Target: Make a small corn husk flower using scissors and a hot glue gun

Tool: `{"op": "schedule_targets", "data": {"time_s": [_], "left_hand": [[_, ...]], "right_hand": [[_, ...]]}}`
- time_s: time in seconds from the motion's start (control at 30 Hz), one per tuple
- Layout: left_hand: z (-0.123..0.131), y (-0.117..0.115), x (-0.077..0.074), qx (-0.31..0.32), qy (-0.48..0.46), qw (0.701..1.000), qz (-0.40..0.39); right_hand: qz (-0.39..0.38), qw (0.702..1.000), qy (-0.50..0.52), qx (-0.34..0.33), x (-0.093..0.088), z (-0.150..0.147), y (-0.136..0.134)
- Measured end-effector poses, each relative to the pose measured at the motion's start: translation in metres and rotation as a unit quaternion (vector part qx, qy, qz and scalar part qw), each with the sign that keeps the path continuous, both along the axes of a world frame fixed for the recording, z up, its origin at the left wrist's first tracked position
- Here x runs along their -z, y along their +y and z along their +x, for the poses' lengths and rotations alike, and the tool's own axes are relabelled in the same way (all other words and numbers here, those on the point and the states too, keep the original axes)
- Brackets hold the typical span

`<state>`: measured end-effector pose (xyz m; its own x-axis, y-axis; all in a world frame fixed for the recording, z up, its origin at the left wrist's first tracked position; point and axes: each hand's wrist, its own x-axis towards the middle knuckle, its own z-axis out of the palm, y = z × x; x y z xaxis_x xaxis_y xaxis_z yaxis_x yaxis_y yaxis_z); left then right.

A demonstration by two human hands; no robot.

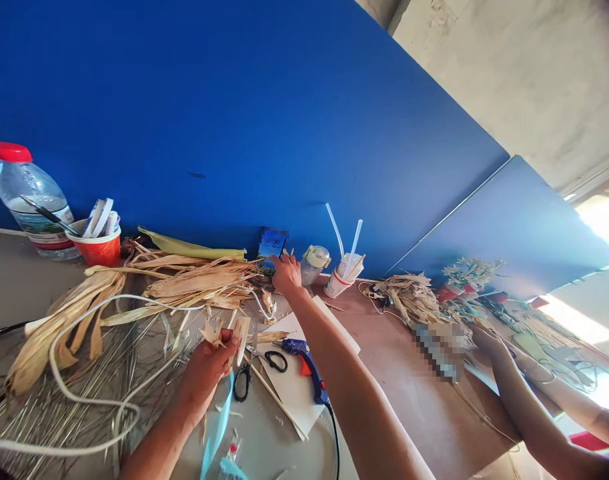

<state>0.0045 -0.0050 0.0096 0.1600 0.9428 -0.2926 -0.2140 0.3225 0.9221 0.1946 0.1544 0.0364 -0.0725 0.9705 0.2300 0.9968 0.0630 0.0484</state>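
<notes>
My left hand (209, 360) is closed on cut pieces of dry corn husk (241, 330), with pointed tips sticking up from the fingers. My right hand (287, 272) reaches to the back, its fingers spread at the lit screen of a phone (270, 248) that leans against the blue panel. Whether a fingertip touches the screen I cannot tell. Just right of my left hand lie black-handled scissors (242, 381), a thin stick (279, 400) and a blue glue gun (307, 363) on white paper (289, 393). A light blue ribbon (218, 427) hangs below that hand.
Dry corn husks (199, 283) and thin wires (99, 373) cover the left side, crossed by a white cable (59, 380). A bottle (34, 207), a red cup (98, 248), a jar (314, 263) and a cup with straws (340, 283) line the panel. Another person's arms (524, 393) are at right.
</notes>
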Motion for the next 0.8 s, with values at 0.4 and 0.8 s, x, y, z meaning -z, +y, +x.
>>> {"op": "schedule_targets", "data": {"time_s": [0.4, 0.8], "left_hand": [[0.001, 0.002, 0.002, -0.018, -0.046, 0.998, -0.029], [0.003, 0.002, 0.002, -0.019, -0.042, 0.999, -0.013]], "right_hand": [[0.125, 0.989, 0.053, 0.056, -0.019, 0.001, 0.002], [0.016, 0.999, 0.029, 0.002, 0.006, 0.002, -0.016]]}}
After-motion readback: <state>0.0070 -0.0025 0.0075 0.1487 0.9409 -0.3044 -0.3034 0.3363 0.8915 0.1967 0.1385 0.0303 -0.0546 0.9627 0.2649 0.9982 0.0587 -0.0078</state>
